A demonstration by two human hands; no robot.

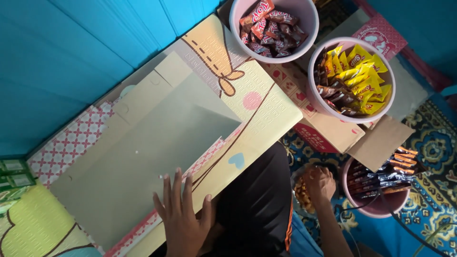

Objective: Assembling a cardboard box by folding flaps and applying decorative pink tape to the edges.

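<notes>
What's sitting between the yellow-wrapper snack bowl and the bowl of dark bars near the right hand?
In the head view, folded brown cardboard lies between the yellow-wrapper bowl and the dark-bar bowl, beside the right hand.

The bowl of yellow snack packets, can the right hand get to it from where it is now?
Probably yes. The right hand sits low beside the dark-wrapper bowl, and the yellow-packet bowl stands open-topped just beyond it, with only flat cardboard between them.
</notes>
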